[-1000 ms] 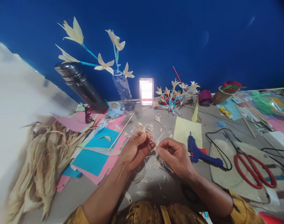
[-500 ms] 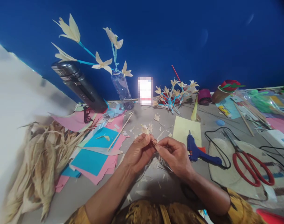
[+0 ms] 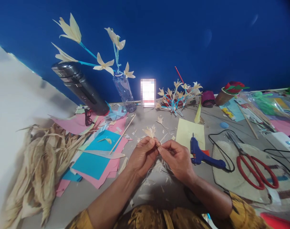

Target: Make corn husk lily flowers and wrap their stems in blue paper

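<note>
The left hand (image 3: 142, 156) is pinching a pale, husk-like flower (image 3: 149, 131) at its base, thumb against curled fingers, over the middle of the tabletop (image 3: 166, 197); this grip is probably steadying the flower while leaving its petals free of pressure. The right hand (image 3: 177, 159) is meeting it from the side, thumb and forefinger drawn together just beside the flower's base (whether a thin strand is lying between those fingertips, I cannot tell); its nearness is suggesting fine work at the base.

The glue gun (image 3: 199, 156) and red-handled scissors (image 3: 252, 171) are lying beyond the right hand, seemingly placed within easy reach; the dried husks (image 3: 40, 168) are lying in a heap on the left side, apart from the hands.

The held flower is showing cream, narrow, pointed petals, fanning upward and outward above the fingers; its base is hiding behind them; a similar small flower (image 3: 160, 120) is lying just beyond, its thin stem slanting toward the right.
</note>
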Demonstrator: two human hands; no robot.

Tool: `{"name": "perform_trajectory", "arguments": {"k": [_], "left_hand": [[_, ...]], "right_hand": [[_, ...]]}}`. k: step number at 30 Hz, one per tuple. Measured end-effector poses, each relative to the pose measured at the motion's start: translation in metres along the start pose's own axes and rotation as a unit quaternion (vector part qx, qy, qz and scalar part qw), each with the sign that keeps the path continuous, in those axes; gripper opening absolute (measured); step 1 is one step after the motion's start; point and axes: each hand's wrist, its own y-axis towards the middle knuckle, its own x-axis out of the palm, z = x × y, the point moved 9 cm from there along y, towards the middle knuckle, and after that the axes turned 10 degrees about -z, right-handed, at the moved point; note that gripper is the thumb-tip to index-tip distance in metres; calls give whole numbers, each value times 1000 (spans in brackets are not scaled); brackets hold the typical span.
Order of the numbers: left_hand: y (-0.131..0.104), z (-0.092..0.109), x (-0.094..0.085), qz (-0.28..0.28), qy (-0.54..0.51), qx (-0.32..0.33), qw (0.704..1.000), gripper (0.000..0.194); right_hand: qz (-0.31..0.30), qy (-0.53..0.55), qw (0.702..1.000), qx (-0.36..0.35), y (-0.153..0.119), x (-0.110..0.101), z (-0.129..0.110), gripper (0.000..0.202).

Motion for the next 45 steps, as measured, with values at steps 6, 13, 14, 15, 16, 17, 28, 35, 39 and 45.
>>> {"name": "perform_trajectory", "arguments": {"k": [6,13,14,15,16,17,28,35,39,45], "left_hand": [[-2,4,5,-12,5,1,1000,22],[-3,10,9,-21,29,3,999,21],[-4,11,9,-22,32,4,999,21],[-4,11,9,-22,34,4,999,22],[-4,12,10,-21,36,5,999,22],[-5,13,10,-20,38,6,999,22],[-3,11,4,6,39,29,999,27],[-5,15,7,16,64,37,997,25],[-7,18,7,27,92,53,994,25],[-9,21,1,56,101,63,991,25]], "right_hand": [[-6,7,1000,4,3,-1,-1,20],[-24,11,1000,7,3,0,-3,22],[-29,12,999,8,3,0,-3,22],[-33,15,999,9,3,1,-2,21],[-36,17,999,11,2,2,-2,21],[-38,19,999,11,2,3,-1,21],[-24,-13,1000,6,1,2,0,21],[-17,-13,1000,-2,6,0,2,20],[4,-40,999,-26,8,-5,-2,18],[-20,-92,994,-59,5,1,-8,14]]}}
